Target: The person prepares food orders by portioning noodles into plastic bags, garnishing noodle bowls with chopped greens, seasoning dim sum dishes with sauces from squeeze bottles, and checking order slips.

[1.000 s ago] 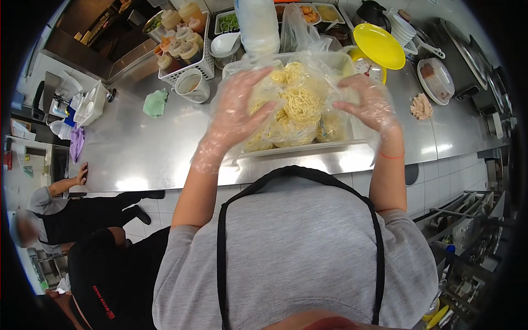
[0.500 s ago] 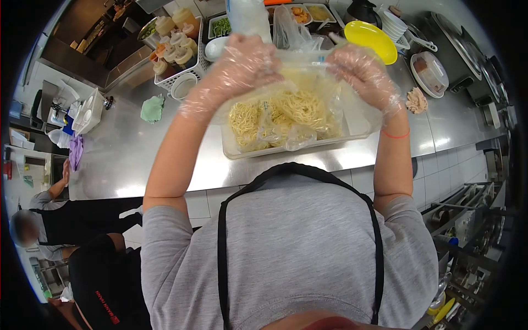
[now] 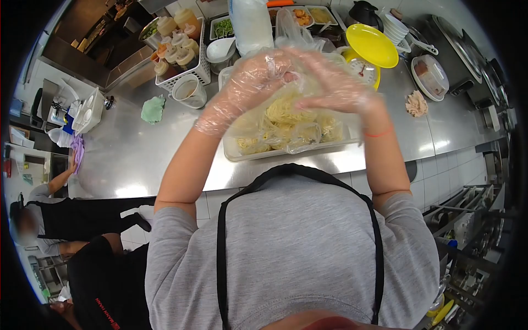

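Both my hands wear clear plastic gloves. My left hand (image 3: 263, 77) is closed on the gathered top of a clear plastic bag (image 3: 304, 135), above the tray's left half. Facing it from the right, my right hand (image 3: 338, 82) has its fingers stretched out and its thumb apart, near the bunched plastic; it is slightly blurred. Portions of yellow noodles (image 3: 289, 113) show below in a shallow translucent tray (image 3: 237, 157). My hands and the plastic cover the back part of the tray.
Behind stand a white basket of sauce bottles (image 3: 182, 80), a clear cup (image 3: 190, 92) and a dial scale (image 3: 363, 71) under a yellow plate (image 3: 373, 45). A green cloth (image 3: 153, 109) and a beige cloth (image 3: 416, 103) flank the tray. Co-workers (image 3: 71, 220) stand at left.
My hands have come together over the tray from its two sides. The right hand has opened and moved left; the bag's spread mouth is now gathered. A co-worker's hand has reached the purple cloth.
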`<state>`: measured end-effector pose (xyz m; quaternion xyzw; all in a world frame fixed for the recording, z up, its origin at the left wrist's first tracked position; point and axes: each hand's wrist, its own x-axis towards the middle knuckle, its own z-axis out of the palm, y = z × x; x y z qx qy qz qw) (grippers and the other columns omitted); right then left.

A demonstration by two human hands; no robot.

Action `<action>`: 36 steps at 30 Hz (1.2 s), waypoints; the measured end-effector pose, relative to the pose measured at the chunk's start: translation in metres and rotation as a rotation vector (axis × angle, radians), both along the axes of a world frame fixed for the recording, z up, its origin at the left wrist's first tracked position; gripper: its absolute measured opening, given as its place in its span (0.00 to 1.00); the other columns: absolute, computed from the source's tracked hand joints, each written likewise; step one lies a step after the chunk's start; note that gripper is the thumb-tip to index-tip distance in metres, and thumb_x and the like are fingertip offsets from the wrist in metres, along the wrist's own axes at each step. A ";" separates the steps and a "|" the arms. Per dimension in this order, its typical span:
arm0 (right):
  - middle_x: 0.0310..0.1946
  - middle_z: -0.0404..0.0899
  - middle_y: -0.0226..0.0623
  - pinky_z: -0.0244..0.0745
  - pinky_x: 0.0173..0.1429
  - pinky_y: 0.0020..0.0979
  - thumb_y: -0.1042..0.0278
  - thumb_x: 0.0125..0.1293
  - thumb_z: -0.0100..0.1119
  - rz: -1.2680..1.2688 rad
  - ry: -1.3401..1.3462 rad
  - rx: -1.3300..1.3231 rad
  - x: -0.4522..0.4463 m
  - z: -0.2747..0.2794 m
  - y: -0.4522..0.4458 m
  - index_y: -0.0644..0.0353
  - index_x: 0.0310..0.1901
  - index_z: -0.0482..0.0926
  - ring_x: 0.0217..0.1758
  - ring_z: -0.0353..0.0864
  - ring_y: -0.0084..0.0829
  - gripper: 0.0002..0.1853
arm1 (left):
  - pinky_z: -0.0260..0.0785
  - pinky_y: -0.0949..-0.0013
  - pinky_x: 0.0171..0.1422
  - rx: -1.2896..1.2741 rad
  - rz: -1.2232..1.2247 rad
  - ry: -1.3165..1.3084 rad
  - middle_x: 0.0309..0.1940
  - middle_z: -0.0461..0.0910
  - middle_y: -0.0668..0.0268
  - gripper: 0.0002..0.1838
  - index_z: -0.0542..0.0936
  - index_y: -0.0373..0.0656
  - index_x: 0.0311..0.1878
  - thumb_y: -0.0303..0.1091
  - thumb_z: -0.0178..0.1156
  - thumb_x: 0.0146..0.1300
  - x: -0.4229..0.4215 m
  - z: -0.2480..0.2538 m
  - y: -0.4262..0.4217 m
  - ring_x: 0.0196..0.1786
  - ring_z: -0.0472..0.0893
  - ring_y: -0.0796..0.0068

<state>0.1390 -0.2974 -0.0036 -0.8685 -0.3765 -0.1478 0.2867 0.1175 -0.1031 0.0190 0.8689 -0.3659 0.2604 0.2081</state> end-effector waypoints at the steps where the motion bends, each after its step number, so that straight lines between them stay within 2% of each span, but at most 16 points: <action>1: 0.53 0.70 0.35 0.65 0.59 0.33 0.63 0.58 0.57 -0.030 -0.034 -0.037 0.002 -0.005 0.004 0.56 0.47 0.73 0.56 0.68 0.37 0.16 | 0.69 0.67 0.42 -0.110 -0.019 0.015 0.27 0.74 0.65 0.07 0.75 0.42 0.30 0.34 0.59 0.55 -0.001 -0.001 -0.004 0.34 0.75 0.64; 2: 0.53 0.70 0.36 0.65 0.58 0.33 0.64 0.58 0.57 -0.061 -0.068 -0.073 0.003 -0.009 0.008 0.56 0.48 0.72 0.55 0.69 0.38 0.16 | 0.68 0.66 0.47 -0.115 -0.049 0.042 0.34 0.75 0.64 0.18 0.74 0.45 0.44 0.37 0.65 0.49 0.002 -0.003 0.000 0.39 0.74 0.68; 3: 0.50 0.72 0.39 0.66 0.56 0.34 0.64 0.58 0.56 0.080 0.014 -0.045 0.003 -0.001 0.009 0.55 0.48 0.73 0.52 0.71 0.39 0.15 | 0.68 0.66 0.47 -0.114 -0.050 0.039 0.34 0.75 0.64 0.18 0.74 0.45 0.44 0.37 0.65 0.49 0.003 -0.007 0.004 0.39 0.74 0.68; 5: 0.48 0.74 0.41 0.68 0.53 0.34 0.65 0.58 0.55 0.221 0.092 -0.015 0.006 0.014 0.012 0.55 0.47 0.73 0.49 0.73 0.40 0.15 | 0.66 0.65 0.50 -0.740 -0.247 0.534 0.46 0.72 0.63 0.43 0.63 0.49 0.61 0.40 0.72 0.38 0.004 -0.016 0.014 0.46 0.71 0.71; 6: 0.44 0.75 0.41 0.68 0.50 0.36 0.66 0.57 0.54 0.335 0.135 0.013 0.008 0.020 0.013 0.54 0.46 0.74 0.46 0.74 0.41 0.14 | 0.62 0.63 0.58 -0.586 -0.299 0.705 0.54 0.65 0.68 0.63 0.43 0.54 0.69 0.40 0.75 0.30 0.013 -0.016 0.023 0.54 0.66 0.71; 10: 0.37 0.77 0.40 0.69 0.43 0.37 0.69 0.56 0.53 0.490 0.048 0.033 0.000 0.046 0.028 0.54 0.42 0.76 0.40 0.75 0.42 0.11 | 0.57 0.66 0.63 -0.563 -0.549 1.112 0.56 0.64 0.66 0.55 0.52 0.51 0.67 0.38 0.74 0.34 0.005 -0.013 0.026 0.58 0.64 0.70; 16: 0.33 0.78 0.40 0.71 0.42 0.33 0.66 0.55 0.56 0.419 -0.049 -0.113 0.006 0.051 0.051 0.55 0.40 0.77 0.37 0.76 0.42 0.10 | 0.58 0.68 0.63 -0.008 0.124 1.102 0.53 0.69 0.64 0.35 0.67 0.43 0.56 0.34 0.70 0.42 -0.021 0.014 -0.016 0.57 0.68 0.68; 19: 0.34 0.77 0.41 0.71 0.41 0.34 0.70 0.57 0.56 0.376 0.420 0.350 0.017 0.035 0.048 0.57 0.40 0.76 0.36 0.77 0.41 0.08 | 0.62 0.70 0.59 -0.482 -0.176 1.341 0.48 0.74 0.61 0.28 0.73 0.37 0.51 0.36 0.67 0.45 -0.010 -0.024 -0.013 0.53 0.71 0.69; 20: 0.32 0.77 0.40 0.70 0.39 0.31 0.67 0.59 0.55 0.373 0.000 0.186 0.024 0.036 0.043 0.59 0.39 0.76 0.34 0.76 0.39 0.08 | 0.63 0.71 0.57 -0.535 -0.240 1.380 0.46 0.75 0.60 0.22 0.75 0.36 0.48 0.33 0.63 0.49 -0.007 -0.028 -0.011 0.51 0.72 0.71; 21: 0.32 0.77 0.40 0.70 0.39 0.31 0.67 0.59 0.55 0.375 -0.002 0.187 0.026 0.041 0.039 0.59 0.39 0.76 0.34 0.76 0.39 0.08 | 0.65 0.71 0.55 -0.588 -0.306 1.417 0.44 0.75 0.60 0.16 0.76 0.35 0.45 0.31 0.60 0.52 -0.005 -0.029 -0.011 0.49 0.73 0.72; 25: 0.31 0.79 0.33 0.70 0.39 0.29 0.61 0.61 0.53 0.160 -0.116 0.112 0.048 0.038 0.017 0.57 0.37 0.78 0.32 0.76 0.30 0.10 | 0.66 0.73 0.52 -0.558 -0.516 1.279 0.42 0.76 0.60 0.12 0.77 0.35 0.42 0.29 0.55 0.54 0.012 -0.049 0.002 0.47 0.74 0.73; 27: 0.30 0.79 0.30 0.70 0.41 0.30 0.60 0.61 0.54 -0.069 -0.001 0.641 0.062 0.026 0.001 0.57 0.35 0.78 0.35 0.76 0.25 0.10 | 0.67 0.72 0.51 -0.722 -0.065 1.297 0.40 0.76 0.61 0.12 0.77 0.35 0.41 0.28 0.53 0.54 -0.001 -0.033 0.008 0.46 0.74 0.74; 29: 0.33 0.79 0.29 0.71 0.45 0.28 0.56 0.60 0.55 -0.068 0.325 0.866 0.081 0.000 -0.015 0.55 0.41 0.78 0.38 0.76 0.22 0.14 | 0.67 0.72 0.51 -0.791 -0.061 1.321 0.40 0.77 0.61 0.13 0.77 0.34 0.42 0.29 0.53 0.54 0.004 -0.044 0.020 0.47 0.74 0.74; 33: 0.39 0.78 0.32 0.69 0.49 0.30 0.52 0.61 0.53 0.327 0.560 0.353 0.020 0.001 0.006 0.49 0.54 0.72 0.39 0.74 0.27 0.21 | 0.64 0.71 0.52 -0.599 -0.083 1.103 0.43 0.76 0.62 0.15 0.77 0.34 0.42 0.34 0.55 0.54 0.004 -0.039 0.016 0.47 0.72 0.72; 35: 0.39 0.78 0.32 0.68 0.50 0.30 0.52 0.61 0.52 0.370 0.877 0.372 0.006 0.006 0.029 0.49 0.54 0.72 0.41 0.74 0.27 0.20 | 0.65 0.70 0.53 -0.590 -0.123 1.067 0.44 0.76 0.60 0.18 0.75 0.33 0.45 0.34 0.56 0.53 0.007 -0.055 0.009 0.48 0.72 0.71; 36: 0.39 0.78 0.32 0.70 0.46 0.28 0.52 0.62 0.51 0.274 0.745 0.423 0.009 -0.004 0.040 0.51 0.54 0.72 0.38 0.74 0.26 0.21 | 0.66 0.70 0.53 -0.582 -0.160 1.024 0.46 0.75 0.59 0.21 0.73 0.33 0.49 0.34 0.57 0.52 0.009 -0.059 0.006 0.49 0.72 0.70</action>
